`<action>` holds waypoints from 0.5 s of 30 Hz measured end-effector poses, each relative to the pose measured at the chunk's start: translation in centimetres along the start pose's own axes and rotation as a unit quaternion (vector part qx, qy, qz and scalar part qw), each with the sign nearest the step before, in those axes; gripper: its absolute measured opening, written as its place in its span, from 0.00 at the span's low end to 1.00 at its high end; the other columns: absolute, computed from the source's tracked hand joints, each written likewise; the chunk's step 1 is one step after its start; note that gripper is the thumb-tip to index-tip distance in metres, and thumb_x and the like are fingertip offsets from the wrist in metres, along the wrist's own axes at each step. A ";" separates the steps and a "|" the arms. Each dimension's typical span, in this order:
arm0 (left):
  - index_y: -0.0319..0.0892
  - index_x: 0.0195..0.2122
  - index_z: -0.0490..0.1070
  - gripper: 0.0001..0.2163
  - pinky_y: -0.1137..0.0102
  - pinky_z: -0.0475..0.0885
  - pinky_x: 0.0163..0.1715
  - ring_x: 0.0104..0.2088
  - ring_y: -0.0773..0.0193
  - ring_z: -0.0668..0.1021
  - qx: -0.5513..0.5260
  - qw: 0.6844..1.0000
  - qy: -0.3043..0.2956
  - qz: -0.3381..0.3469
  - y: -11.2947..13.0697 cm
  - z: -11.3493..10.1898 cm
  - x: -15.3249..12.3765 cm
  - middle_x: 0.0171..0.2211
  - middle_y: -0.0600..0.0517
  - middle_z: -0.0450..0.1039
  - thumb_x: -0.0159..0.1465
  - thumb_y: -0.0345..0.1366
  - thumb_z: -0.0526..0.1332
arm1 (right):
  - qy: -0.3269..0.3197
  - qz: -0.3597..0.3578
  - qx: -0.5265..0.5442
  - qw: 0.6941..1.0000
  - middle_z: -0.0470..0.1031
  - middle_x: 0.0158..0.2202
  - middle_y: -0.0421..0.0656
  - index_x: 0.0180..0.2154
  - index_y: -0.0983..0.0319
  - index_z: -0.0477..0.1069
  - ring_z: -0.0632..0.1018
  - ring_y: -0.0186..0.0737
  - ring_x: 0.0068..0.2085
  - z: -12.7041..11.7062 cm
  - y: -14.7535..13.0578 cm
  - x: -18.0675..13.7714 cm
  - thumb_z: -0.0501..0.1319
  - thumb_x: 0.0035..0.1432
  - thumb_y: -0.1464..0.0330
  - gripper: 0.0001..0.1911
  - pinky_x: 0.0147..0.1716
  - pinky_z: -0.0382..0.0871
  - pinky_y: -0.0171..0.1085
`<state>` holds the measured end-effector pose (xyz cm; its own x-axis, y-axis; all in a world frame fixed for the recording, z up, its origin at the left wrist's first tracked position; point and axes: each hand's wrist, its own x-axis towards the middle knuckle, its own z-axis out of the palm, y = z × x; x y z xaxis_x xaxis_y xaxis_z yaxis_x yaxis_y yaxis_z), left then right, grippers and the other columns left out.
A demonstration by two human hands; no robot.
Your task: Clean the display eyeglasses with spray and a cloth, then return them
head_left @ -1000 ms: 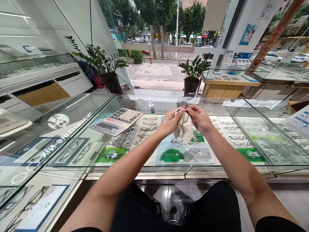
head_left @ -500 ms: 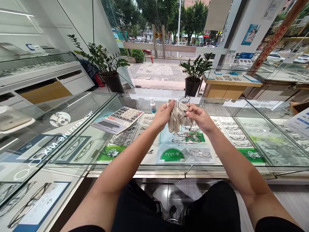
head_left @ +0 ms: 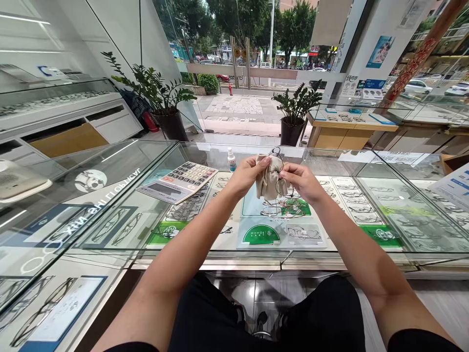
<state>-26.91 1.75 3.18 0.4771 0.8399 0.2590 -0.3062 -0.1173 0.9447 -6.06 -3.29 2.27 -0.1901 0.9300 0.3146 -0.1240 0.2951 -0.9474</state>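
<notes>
Both my hands are raised over the glass display counter (head_left: 330, 244). My left hand (head_left: 247, 176) pinches a beige cleaning cloth (head_left: 267, 181) that hangs down between the hands. My right hand (head_left: 300, 181) is closed on a pair of thin-rimmed glasses (head_left: 280, 183), held upright with one lens against the cloth. Part of the frame is hidden behind the cloth and my fingers.
A calculator (head_left: 178, 182) lies on the glass to the left. A small spray bottle (head_left: 231, 160) stands at the far edge. Several spectacle frames sit on trays under the glass. Two potted plants (head_left: 293, 115) stand by the glass shopfront; another counter (head_left: 348, 127) is at right.
My hands rose from lower over the counter and the glasses turned upright. The cloth shifted from wrapping the frame low to rubbing a lens higher up; since half a second ago the hands dropped slightly.
</notes>
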 end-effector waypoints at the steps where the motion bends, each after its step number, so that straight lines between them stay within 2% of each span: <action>1: 0.39 0.36 0.83 0.28 0.69 0.75 0.34 0.30 0.65 0.80 -0.002 1.000 -0.007 0.002 0.0 -0.1 0.0 0.30 0.51 0.82 0.56 0.62 0.83 | 0.006 0.001 0.009 1.000 0.73 0.33 0.39 0.29 0.57 0.81 0.70 0.39 0.37 0.0 -0.2 0.0 0.83 0.50 0.45 0.25 0.41 0.65 0.41; 5: 0.40 0.41 0.86 0.23 0.69 0.77 0.41 0.36 0.64 0.82 -0.016 0.999 -0.032 0.007 -0.2 -0.3 0.1 0.35 0.50 0.85 0.54 0.51 0.87 | 0.023 0.017 0.036 0.999 0.74 0.32 0.39 0.29 0.57 0.82 0.70 0.39 0.36 0.0 -0.5 0.0 0.85 0.45 0.45 0.25 0.40 0.65 0.40; 9: 0.40 0.43 0.87 0.22 0.67 0.79 0.45 0.39 0.61 0.84 -0.022 0.999 -0.029 0.015 -0.3 -0.2 0.1 0.38 0.49 0.86 0.55 0.48 0.87 | 0.031 0.014 0.037 0.999 0.73 0.34 0.39 0.29 0.56 0.83 0.70 0.39 0.38 0.0 -0.4 0.0 0.85 0.45 0.45 0.25 0.42 0.65 0.41; 15: 0.41 0.43 0.87 0.23 0.69 0.78 0.40 0.36 0.63 0.82 -0.017 0.999 -0.028 0.023 0.4 0.2 -0.2 0.37 0.49 0.86 0.53 0.47 0.88 | 0.035 -0.011 0.005 0.999 0.71 0.38 0.40 0.29 0.56 0.84 0.71 0.42 0.42 -0.1 -0.2 0.1 0.84 0.47 0.44 0.25 0.48 0.67 0.43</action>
<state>-26.94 1.42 3.55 0.5066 0.8029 0.3142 -0.3572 -0.1362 0.9240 -5.98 -3.24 2.51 -0.1189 0.9362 0.3308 -0.1378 0.3144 -0.9392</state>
